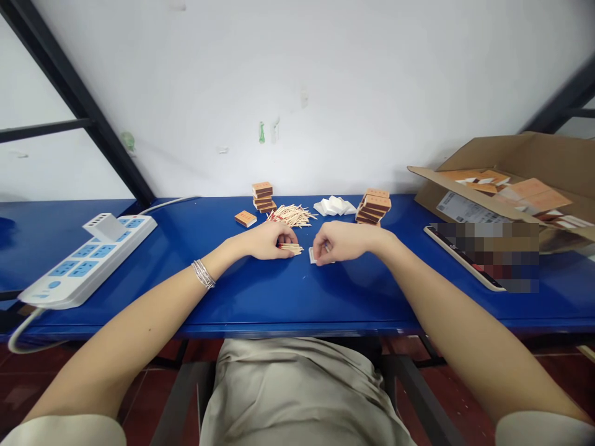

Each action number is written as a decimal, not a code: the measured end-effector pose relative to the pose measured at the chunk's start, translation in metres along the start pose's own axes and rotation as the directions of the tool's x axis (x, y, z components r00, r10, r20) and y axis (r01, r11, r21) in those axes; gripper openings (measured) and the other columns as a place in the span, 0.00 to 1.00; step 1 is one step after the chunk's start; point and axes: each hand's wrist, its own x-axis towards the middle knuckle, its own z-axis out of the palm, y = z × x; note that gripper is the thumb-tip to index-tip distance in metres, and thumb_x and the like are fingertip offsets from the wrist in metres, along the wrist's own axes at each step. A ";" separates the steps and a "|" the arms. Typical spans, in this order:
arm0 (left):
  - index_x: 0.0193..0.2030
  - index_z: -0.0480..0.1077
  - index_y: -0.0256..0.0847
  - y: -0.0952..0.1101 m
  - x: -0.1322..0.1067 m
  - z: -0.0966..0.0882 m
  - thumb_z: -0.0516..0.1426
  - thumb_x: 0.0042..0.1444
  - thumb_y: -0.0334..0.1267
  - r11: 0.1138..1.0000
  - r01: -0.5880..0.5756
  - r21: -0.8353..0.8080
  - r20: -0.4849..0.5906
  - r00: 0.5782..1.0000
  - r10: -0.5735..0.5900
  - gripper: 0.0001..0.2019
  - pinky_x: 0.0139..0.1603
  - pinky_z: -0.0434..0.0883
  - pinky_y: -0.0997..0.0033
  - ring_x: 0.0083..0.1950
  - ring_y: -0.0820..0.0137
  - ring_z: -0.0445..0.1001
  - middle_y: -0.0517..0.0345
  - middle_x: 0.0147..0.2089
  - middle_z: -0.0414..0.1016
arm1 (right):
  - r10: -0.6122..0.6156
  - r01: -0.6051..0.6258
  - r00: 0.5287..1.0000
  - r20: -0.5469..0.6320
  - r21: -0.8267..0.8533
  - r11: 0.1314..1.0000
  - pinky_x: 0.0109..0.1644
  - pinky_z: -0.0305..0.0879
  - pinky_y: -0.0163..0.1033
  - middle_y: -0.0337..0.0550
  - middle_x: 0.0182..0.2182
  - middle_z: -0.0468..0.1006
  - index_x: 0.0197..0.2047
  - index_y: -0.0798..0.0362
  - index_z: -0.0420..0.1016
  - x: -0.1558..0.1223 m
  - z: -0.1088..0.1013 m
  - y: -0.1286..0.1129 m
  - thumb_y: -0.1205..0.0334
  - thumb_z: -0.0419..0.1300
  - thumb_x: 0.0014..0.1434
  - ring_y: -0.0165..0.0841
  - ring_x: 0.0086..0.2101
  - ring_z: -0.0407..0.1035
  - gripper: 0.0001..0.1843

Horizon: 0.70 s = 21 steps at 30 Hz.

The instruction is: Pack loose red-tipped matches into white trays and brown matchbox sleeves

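My left hand [272, 240] is closed around a small bundle of matches [291, 249], whose sticks poke out to the right. Close beside it, my right hand [337, 241] pinches a small white matchbox tray [313, 256] resting on the blue table; most of the tray is hidden by the fingers. Just behind my left hand spreads a loose pile of matches [294, 215] with red heads. White matchbox trays [334, 205] lie heaped behind my right hand.
Stacked matchboxes [263, 197] stand at the back left, a single matchbox [245, 218] beside them. Another matchbox stack [373, 206] is right. An open cardboard box [469, 207] and a phone [460, 257] lie far right; a power strip [88, 263] is left on the blue table [288, 303].
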 end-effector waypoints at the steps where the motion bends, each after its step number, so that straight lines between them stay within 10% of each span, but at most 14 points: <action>1: 0.44 0.75 0.36 -0.001 0.000 -0.001 0.60 0.52 0.44 1.000 0.000 -0.001 0.002 1.000 0.000 0.16 0.31 0.66 0.75 0.34 0.72 0.72 0.54 0.36 0.76 | -0.041 0.041 0.999 0.004 0.009 0.999 0.29 0.63 0.32 0.37 0.25 0.80 0.31 0.50 0.82 0.000 0.001 -0.003 0.65 0.63 0.48 0.30 0.26 0.71 0.06; 9: 0.46 0.73 0.35 0.000 -0.005 -0.010 0.66 0.40 0.55 0.992 0.077 0.101 0.018 0.997 -0.080 0.30 0.34 0.67 0.73 0.36 0.69 0.72 0.52 0.40 0.75 | -0.058 0.056 0.939 -0.340 -0.017 0.998 0.34 0.63 0.35 0.44 0.32 0.79 0.39 0.54 0.79 0.010 0.001 0.014 0.47 0.64 0.50 0.33 0.32 0.70 0.20; 15: 0.41 0.74 0.36 0.003 -0.007 -0.014 0.65 0.42 0.54 0.985 0.085 0.152 0.028 0.995 -0.091 0.25 0.32 0.64 0.74 0.33 0.70 0.71 0.55 0.34 0.75 | -0.064 0.089 0.942 -0.330 0.062 0.994 0.39 0.64 0.37 0.47 0.40 0.78 0.48 0.54 0.77 0.028 0.022 0.008 0.40 0.67 0.43 0.35 0.37 0.70 0.34; 21: 0.33 0.77 0.38 0.002 -0.006 -0.014 0.60 0.52 0.49 0.966 -0.048 0.256 0.048 0.998 0.037 0.15 0.28 0.58 0.74 0.25 0.75 0.65 0.60 0.24 0.72 | -0.126 0.114 0.937 -0.327 -0.056 0.992 0.36 0.58 0.35 0.43 0.33 0.79 0.43 0.54 0.80 0.036 0.032 -0.004 0.48 0.64 0.51 0.32 0.32 0.68 0.22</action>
